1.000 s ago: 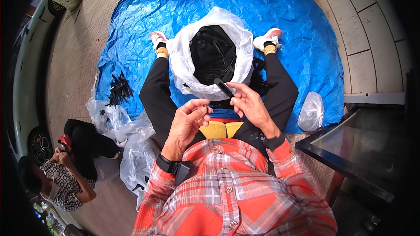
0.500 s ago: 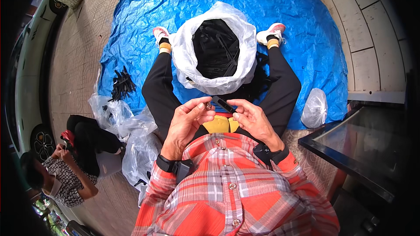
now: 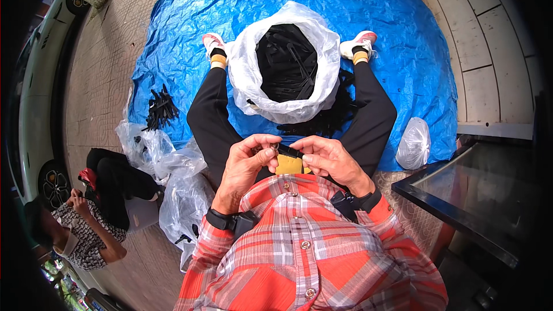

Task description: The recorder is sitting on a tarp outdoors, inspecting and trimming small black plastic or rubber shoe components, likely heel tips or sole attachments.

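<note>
In front of my waist, a short black strip (image 3: 288, 151) lies between my two hands. My right hand (image 3: 331, 160) pinches its right end with thumb and fingertips. Thumb and forefinger of my left hand (image 3: 249, 160) are closed at the strip's other end, on a small shiny metal-looking piece (image 3: 273, 146) mostly hidden by the fingers; its exact kind cannot be made out. Beyond the hands, a big white plastic bag (image 3: 242, 80) stands between my legs, its rim rolled down. Many similar black strips (image 3: 288, 63) fill it.
A blue tarp (image 3: 201, 11) covers the pavement. Loose black strips lie in a small pile (image 3: 161, 108) at left and beside the bag. Clear plastic bags (image 3: 184, 196), a tied bag (image 3: 413, 144), and a dark-framed glass panel (image 3: 472, 184) flank me. Another person (image 3: 86, 230) sits at left.
My hands have come closer together, and the black strip now meets the small piece in my left fingers. The strip lies more level than before.
</note>
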Available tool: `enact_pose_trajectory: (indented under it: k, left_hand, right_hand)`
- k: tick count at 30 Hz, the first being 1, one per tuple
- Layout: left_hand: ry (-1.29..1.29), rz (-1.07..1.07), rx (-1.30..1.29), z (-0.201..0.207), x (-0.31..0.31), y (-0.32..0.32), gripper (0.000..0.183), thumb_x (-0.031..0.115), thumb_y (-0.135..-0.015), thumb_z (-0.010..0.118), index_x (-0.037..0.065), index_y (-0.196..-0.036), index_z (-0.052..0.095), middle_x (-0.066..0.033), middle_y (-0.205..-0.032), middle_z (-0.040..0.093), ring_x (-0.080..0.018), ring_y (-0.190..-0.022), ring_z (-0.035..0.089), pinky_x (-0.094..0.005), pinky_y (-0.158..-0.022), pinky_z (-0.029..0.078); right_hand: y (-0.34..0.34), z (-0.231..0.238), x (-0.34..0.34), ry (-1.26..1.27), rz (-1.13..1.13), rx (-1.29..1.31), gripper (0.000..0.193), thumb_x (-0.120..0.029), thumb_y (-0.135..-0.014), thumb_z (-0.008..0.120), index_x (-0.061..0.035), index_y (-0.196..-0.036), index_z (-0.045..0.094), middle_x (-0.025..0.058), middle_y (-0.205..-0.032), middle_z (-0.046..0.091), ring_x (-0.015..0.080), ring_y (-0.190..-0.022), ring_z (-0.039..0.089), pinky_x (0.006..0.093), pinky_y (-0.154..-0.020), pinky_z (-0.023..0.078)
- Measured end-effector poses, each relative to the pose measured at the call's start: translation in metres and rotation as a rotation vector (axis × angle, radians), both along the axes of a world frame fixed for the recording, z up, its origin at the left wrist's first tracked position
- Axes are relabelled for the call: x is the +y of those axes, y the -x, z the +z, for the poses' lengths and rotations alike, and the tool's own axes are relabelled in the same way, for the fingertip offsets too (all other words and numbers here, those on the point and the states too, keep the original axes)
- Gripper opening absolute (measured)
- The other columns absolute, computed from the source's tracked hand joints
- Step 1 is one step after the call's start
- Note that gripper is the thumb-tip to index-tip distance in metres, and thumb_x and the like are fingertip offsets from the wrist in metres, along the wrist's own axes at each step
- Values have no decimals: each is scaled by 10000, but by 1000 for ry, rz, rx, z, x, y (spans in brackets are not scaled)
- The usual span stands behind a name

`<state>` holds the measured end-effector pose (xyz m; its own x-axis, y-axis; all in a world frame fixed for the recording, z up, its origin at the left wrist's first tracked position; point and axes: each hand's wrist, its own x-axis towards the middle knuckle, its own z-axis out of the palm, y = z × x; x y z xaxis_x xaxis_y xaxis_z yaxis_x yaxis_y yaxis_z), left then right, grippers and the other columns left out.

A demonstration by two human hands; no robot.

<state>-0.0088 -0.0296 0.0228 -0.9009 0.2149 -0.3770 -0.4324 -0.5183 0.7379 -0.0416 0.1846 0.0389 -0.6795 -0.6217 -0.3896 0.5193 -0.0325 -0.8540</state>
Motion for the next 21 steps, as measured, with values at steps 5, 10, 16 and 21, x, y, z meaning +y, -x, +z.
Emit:
enact_pose_trajectory:
  k: [5,10,16,21]
  left_hand:
    - [-74,-17,15,0,1,-1,255,48,-829,600,-42,-1064,564,-72,-742,599,-121,-640,588,-230,-587,493]
    - [6,-60,37,0,0,-3,244,28,-816,610,-33,-1050,583,-67,-754,609,-112,-621,589,-225,-584,491]
    - [219,-148,19,2,8,-14,265,3,-786,639,-19,-1045,589,-67,-790,633,-90,-623,590,-202,-574,488]
    - [118,-2,44,1,7,-19,268,-27,-753,665,-33,-1003,569,-92,-860,613,-116,-643,607,-217,-584,524]
  right_hand:
    - [-1,-2,2,150,17,-130,294,-120,-871,535,-2,-1139,533,-24,-740,521,17,-596,457,159,-524,375]
    - [1,5,-5,33,35,-93,289,-107,-866,544,4,-1131,518,-18,-735,525,24,-586,458,166,-516,374]
    - [1,2,-12,94,-60,-106,198,-93,-861,558,-1,-1027,502,17,-754,557,40,-613,490,172,-523,384]
    - [2,6,-11,-72,119,-100,155,-141,-855,585,10,-866,554,9,-729,556,35,-626,483,188,-536,385]
